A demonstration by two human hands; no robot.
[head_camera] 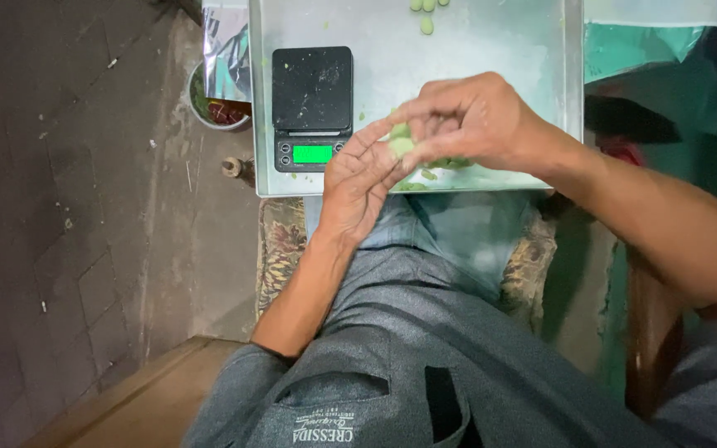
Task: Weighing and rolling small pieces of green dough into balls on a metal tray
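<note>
You wear a grey short-sleeved shirt (392,365); its sleeves end near the elbow, the left one (234,377) just above the bend and the right one (711,373) low at the frame's right edge. The cloth is a plain, slightly mottled grey with soft folds running across the chest. A chest pocket (334,388) shows as a dark curved slit with a stitched flap edge, and small pale lettering is printed below it. A darker grey vertical band (441,402) sits beside the pocket. Your legs are covered by faded light blue jeans (450,228). Both forearms are bare, and neither your left hand (358,182) nor your right hand (475,120) carries any covering.
</note>
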